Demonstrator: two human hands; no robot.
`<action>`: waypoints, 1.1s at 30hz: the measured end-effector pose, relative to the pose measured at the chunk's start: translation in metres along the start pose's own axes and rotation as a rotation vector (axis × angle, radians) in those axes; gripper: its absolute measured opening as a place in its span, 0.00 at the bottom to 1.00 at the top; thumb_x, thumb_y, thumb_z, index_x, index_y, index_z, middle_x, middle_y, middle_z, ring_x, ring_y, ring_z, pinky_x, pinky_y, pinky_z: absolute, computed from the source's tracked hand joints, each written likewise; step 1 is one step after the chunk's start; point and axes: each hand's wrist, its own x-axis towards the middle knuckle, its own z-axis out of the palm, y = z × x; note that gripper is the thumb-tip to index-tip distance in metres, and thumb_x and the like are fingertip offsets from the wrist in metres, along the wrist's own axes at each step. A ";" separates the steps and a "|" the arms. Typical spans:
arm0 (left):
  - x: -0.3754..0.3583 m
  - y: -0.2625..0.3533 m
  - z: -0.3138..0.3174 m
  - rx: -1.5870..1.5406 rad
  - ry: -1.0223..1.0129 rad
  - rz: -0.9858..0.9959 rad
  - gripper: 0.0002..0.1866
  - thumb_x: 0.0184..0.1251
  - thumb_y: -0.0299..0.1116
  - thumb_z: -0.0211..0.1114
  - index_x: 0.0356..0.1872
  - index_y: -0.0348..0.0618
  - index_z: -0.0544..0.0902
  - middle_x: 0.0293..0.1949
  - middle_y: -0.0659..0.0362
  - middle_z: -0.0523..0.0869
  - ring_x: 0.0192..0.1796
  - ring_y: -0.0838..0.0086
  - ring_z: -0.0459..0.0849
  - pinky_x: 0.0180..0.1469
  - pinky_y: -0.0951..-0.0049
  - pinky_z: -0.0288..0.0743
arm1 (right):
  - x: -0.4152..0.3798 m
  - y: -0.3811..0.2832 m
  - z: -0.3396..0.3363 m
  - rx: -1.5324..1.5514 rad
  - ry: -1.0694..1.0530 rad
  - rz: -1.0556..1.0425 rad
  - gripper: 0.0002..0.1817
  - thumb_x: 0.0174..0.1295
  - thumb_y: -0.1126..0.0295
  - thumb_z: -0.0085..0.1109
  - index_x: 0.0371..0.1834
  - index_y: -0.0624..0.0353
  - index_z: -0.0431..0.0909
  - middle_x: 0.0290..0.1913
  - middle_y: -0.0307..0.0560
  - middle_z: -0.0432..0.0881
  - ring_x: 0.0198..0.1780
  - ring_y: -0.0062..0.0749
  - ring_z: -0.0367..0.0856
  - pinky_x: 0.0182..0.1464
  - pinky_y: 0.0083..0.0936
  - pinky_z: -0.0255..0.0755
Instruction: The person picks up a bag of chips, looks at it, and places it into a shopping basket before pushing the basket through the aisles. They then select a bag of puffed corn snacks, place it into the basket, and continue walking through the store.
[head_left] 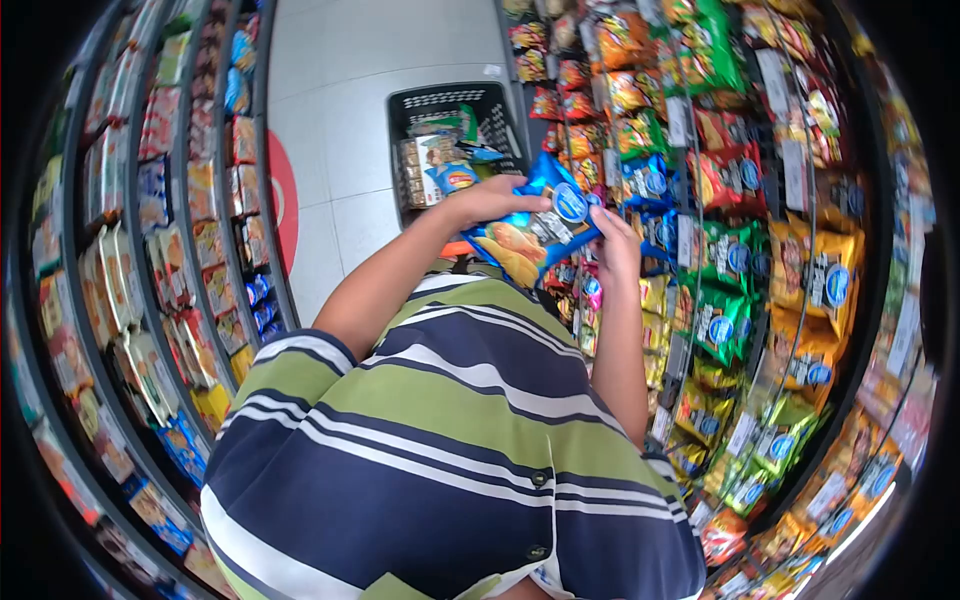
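Observation:
Between my two hands is a blue bag of potato chips, with a round blue logo and chips pictured on its front. My left hand grips its upper left side, thumb across the front. On the opposite edge, my right hand pinches the bag near the logo. The bag is tilted, its printed face toward me. Just beyond it on the floor stands a black shopping basket holding several packages, among them a smaller blue snack bag and a brown-and-white pack.
Close on my right, a shelf rack carries many chip bags, including green bags, orange bags and red bags. Along the left runs another rack of packaged snacks. Pale floor tiles with a red floor marking lie between.

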 end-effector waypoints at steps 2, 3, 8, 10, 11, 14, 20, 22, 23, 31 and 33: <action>-0.005 0.003 0.009 0.055 0.034 0.105 0.38 0.62 0.57 0.78 0.64 0.36 0.81 0.55 0.56 0.88 0.55 0.73 0.85 0.57 0.70 0.79 | 0.006 0.010 -0.016 0.073 -0.011 -0.014 0.15 0.68 0.68 0.71 0.52 0.68 0.86 0.41 0.43 0.89 0.37 0.21 0.85 0.37 0.18 0.75; -0.009 0.010 0.015 0.062 0.029 0.183 0.39 0.61 0.57 0.79 0.64 0.35 0.80 0.55 0.56 0.87 0.55 0.72 0.84 0.58 0.69 0.79 | 0.004 0.009 -0.018 0.106 -0.007 -0.037 0.15 0.69 0.69 0.71 0.52 0.68 0.86 0.43 0.43 0.89 0.40 0.22 0.85 0.40 0.19 0.76; 0.003 -0.009 0.030 0.291 0.252 0.414 0.39 0.54 0.52 0.83 0.63 0.41 0.80 0.50 0.52 0.88 0.54 0.64 0.86 0.58 0.65 0.79 | -0.004 0.004 -0.035 0.093 0.033 -0.062 0.21 0.72 0.67 0.68 0.64 0.65 0.80 0.50 0.45 0.88 0.46 0.28 0.87 0.47 0.27 0.81; 0.010 -0.016 0.024 0.432 0.464 0.563 0.36 0.50 0.50 0.83 0.60 0.45 0.83 0.49 0.52 0.89 0.54 0.57 0.85 0.58 0.59 0.78 | -0.015 -0.010 -0.020 0.091 0.080 -0.069 0.23 0.73 0.66 0.66 0.68 0.64 0.77 0.52 0.46 0.88 0.45 0.30 0.88 0.46 0.26 0.81; 0.013 -0.020 0.020 0.505 0.567 0.635 0.35 0.48 0.48 0.83 0.58 0.47 0.84 0.48 0.51 0.89 0.53 0.53 0.85 0.58 0.57 0.78 | -0.014 -0.008 -0.019 0.072 0.073 -0.048 0.23 0.73 0.66 0.65 0.67 0.64 0.77 0.52 0.46 0.88 0.45 0.30 0.88 0.46 0.26 0.81; 0.017 -0.038 -0.009 0.649 0.811 0.617 0.31 0.48 0.47 0.84 0.53 0.45 0.86 0.51 0.52 0.86 0.57 0.55 0.81 0.60 0.55 0.75 | -0.004 0.008 -0.034 -0.004 0.002 0.010 0.25 0.74 0.61 0.65 0.68 0.62 0.76 0.55 0.48 0.87 0.48 0.35 0.87 0.51 0.33 0.80; 0.031 -0.099 -0.101 0.446 1.190 0.165 0.29 0.48 0.52 0.82 0.49 0.47 0.89 0.49 0.48 0.88 0.57 0.50 0.84 0.60 0.52 0.78 | -0.023 0.042 -0.024 -0.256 -0.064 0.139 0.19 0.75 0.62 0.64 0.63 0.61 0.82 0.50 0.45 0.90 0.42 0.24 0.89 0.44 0.20 0.80; 0.031 -0.114 -0.139 0.162 1.271 -0.065 0.30 0.49 0.52 0.82 0.50 0.44 0.88 0.50 0.44 0.89 0.55 0.47 0.87 0.59 0.52 0.80 | -0.027 0.063 -0.030 -0.305 -0.082 0.153 0.20 0.74 0.62 0.65 0.63 0.62 0.82 0.49 0.43 0.90 0.42 0.23 0.89 0.42 0.19 0.79; 0.035 -0.130 -0.157 0.084 1.335 -0.099 0.32 0.49 0.52 0.81 0.53 0.42 0.87 0.51 0.42 0.89 0.54 0.46 0.89 0.59 0.53 0.81 | -0.029 0.071 -0.034 -0.319 -0.103 0.171 0.20 0.73 0.62 0.66 0.62 0.62 0.83 0.47 0.42 0.90 0.41 0.23 0.89 0.41 0.19 0.78; 0.045 -0.185 -0.171 -0.010 1.394 -0.364 0.30 0.61 0.46 0.74 0.62 0.43 0.80 0.55 0.47 0.89 0.59 0.53 0.87 0.62 0.58 0.79 | -0.045 0.108 -0.043 -0.355 -0.056 0.294 0.18 0.73 0.63 0.67 0.60 0.62 0.84 0.45 0.40 0.89 0.38 0.23 0.88 0.40 0.17 0.77; 0.049 -0.200 -0.167 -0.006 1.388 -0.386 0.23 0.67 0.45 0.70 0.58 0.44 0.84 0.54 0.47 0.90 0.58 0.54 0.88 0.61 0.58 0.80 | -0.049 0.108 -0.041 -0.353 -0.041 0.298 0.18 0.73 0.64 0.67 0.60 0.62 0.84 0.44 0.40 0.89 0.38 0.22 0.88 0.40 0.17 0.76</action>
